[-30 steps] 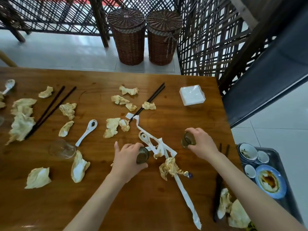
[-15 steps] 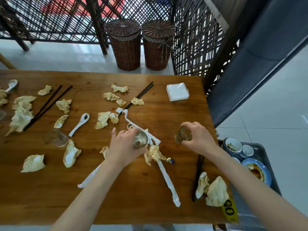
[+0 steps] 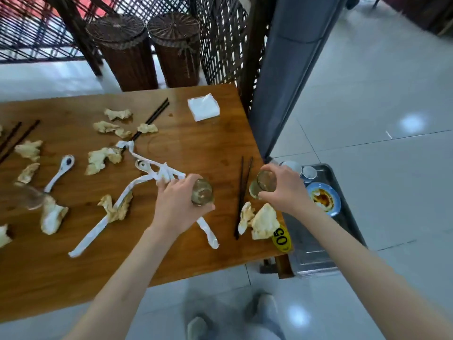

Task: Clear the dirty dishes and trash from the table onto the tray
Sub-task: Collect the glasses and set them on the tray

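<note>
My left hand [image 3: 175, 201] grips a small clear glass [image 3: 202, 193] above the wooden table [image 3: 196, 148], near its right part. My right hand [image 3: 285, 186] holds a second glass [image 3: 263, 184] over the table's right edge, close to the metal tray [image 3: 343, 217]. The tray stands on the floor side to the right and carries a blue plate [image 3: 323, 198] with sauce and small white cups [image 3: 309, 173]. Crumpled napkins [image 3: 259, 220], long paper wrappers [image 3: 127, 190], chopsticks [image 3: 242, 192] and a white spoon [image 3: 60, 170] lie on the table.
A stack of clean napkins [image 3: 203, 106] sits at the table's far right corner. A yellow tag marked 05 [image 3: 281, 238] hangs at the table edge. Another glass [image 3: 29, 196] lies at the left. Two wicker baskets [image 3: 152, 47] and a lattice screen stand behind.
Both hands, each with its glass, have moved right toward the tray. My view has swung right and pulled back, so the floor and my shoes show.
</note>
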Tool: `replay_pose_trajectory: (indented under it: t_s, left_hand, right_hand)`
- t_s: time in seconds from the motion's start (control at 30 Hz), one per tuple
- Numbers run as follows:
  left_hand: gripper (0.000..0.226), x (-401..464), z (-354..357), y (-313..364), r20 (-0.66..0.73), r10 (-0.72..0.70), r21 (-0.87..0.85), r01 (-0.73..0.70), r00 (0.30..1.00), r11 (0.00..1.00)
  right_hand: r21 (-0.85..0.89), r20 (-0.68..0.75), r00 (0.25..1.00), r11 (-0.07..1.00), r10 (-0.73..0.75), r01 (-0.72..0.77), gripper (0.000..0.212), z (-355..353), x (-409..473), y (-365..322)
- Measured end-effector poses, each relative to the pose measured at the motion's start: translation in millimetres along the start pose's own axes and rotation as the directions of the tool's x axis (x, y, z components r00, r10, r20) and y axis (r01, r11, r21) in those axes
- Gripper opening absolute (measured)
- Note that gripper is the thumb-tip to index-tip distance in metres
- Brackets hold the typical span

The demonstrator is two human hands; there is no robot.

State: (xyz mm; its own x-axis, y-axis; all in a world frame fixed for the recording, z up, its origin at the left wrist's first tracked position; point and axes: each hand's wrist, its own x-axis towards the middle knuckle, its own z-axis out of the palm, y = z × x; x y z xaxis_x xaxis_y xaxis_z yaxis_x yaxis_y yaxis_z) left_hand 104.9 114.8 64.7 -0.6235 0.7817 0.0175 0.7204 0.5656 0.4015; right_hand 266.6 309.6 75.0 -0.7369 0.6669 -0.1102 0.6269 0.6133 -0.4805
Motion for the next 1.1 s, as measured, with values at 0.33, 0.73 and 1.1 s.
replay_pose_trajectory:
  t_s: [0.33, 0.73, 1.1]
  left_hand:
    - [0.057, -11, 56, 129, 0.006, -0.016, -0.067, 0.017, 1.0, 0.998]
    - [0.063, -12, 170, 294, -0.065, -0.094, -0.13, 0.085, 0.993, 0.988]
    - [0.063, -2, 252, 296, 0.058, -0.108, -0.143, 0.116, 0.992, 0.983]
  right_hand:
    - [0.006, 0.006, 0.999, 0.999, 0.035, -0.035, 0.057, -60, -34, 123]
    - [-0.001, 0.103, 0.994, 1.0, 0.027, -0.027, 0.054, -100, -31, 295]
    - [-0.021, 0.185, 0.98, 0.998, 0.067, -0.065, 0.055, -41, -43, 361]
